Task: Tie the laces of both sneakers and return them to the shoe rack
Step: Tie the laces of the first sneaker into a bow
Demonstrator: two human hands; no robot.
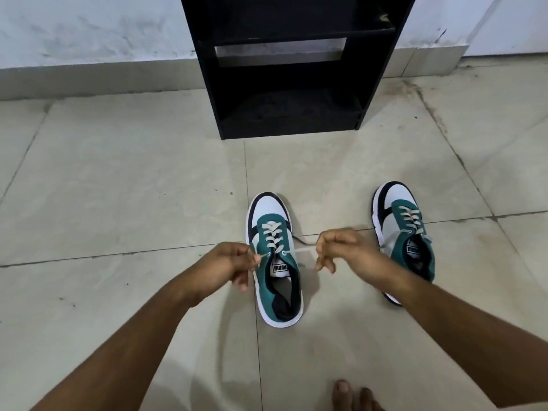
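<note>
Both forearms are bare from the frame's lower edge to the wrists: no sleeves, watch, bracelet or rings show. The left hand (pixel 228 266) and right hand (pixel 344 252) are ungloved, with short, plain nails where fingertips show. At 6 o'clock, a bare foot (pixel 354 396) shows only toes, unshod and sockless; the big toenail is short, and the next nail looks dark.

Sitting on the tile floor (pixel 118 188) with the near sneaker (pixel 274 256) right in front of me. My left hand (pixel 225 266) pinches one lace end by the top eyelet, my right hand (pixel 341 250) pulls the other lace end (pixel 299 251) out sideways. Second sneaker (pixel 400 221) sits off to the right, laces loose. Black shoe rack (pixel 284 93) stands ahead against the wall.
</note>
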